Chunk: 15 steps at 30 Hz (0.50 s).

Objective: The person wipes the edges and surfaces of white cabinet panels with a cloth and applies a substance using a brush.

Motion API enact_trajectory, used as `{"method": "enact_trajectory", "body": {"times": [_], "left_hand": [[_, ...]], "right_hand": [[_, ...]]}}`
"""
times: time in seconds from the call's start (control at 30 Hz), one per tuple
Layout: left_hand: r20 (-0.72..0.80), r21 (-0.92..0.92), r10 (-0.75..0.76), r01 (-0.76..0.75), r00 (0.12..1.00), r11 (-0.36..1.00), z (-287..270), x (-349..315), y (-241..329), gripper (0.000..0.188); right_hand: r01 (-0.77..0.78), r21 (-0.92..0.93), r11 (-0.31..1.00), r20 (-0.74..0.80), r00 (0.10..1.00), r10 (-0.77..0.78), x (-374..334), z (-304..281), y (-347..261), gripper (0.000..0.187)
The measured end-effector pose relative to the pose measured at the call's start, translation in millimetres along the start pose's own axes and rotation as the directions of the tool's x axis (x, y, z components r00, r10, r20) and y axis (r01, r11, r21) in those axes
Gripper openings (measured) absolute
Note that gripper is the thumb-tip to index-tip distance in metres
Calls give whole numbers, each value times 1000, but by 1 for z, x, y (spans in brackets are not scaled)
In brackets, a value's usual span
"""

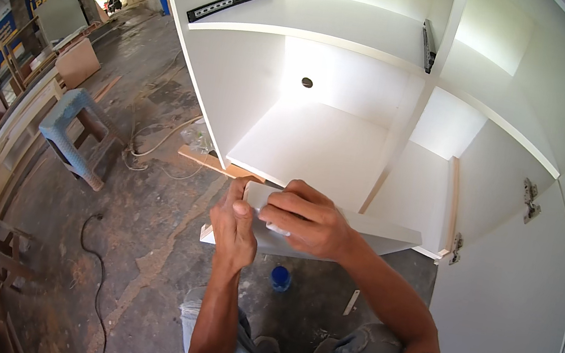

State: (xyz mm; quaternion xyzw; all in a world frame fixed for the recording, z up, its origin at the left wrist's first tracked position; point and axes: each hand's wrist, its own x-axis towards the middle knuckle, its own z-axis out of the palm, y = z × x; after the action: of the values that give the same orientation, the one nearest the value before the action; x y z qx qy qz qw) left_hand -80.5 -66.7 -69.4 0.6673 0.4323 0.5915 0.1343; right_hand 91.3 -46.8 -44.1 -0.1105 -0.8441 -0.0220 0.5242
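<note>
In front of the cabinet I have a white drawer-like board piece [391,231], its long edge running out to the right. My left hand [235,224] is closed round its left end, with the thumb near the top corner. Bent over the same edge, my right hand [309,221] has its fingers pinched together. A bit of something white [278,230] peeks out under those fingers; its kind is too hidden to tell. The white cabinet [332,140] stands open ahead, with black drawer slides [231,4] on the compartment above.
A blue cap-like thing [280,278] and a small pale strip [351,302] lie on the floor by my knees. Cabinet doors with metal hinges [531,201] hang open at right. At left are a blue-grey stool [74,127], a black cable [98,273] and stacked boards [18,137].
</note>
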Motion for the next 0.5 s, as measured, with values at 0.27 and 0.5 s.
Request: {"method": "enact_trajectory", "body": {"times": [0.27, 0.5], "left_hand": [[4, 9, 0, 0, 1000, 1000, -1, 1, -1, 79], [35, -9, -59, 59, 998, 998, -7, 0, 0, 85]], "right_hand": [[24, -71, 997, 55, 998, -20, 0, -3, -3, 28], [46, -67, 997, 77, 996, -41, -8, -4, 0, 39]]}}
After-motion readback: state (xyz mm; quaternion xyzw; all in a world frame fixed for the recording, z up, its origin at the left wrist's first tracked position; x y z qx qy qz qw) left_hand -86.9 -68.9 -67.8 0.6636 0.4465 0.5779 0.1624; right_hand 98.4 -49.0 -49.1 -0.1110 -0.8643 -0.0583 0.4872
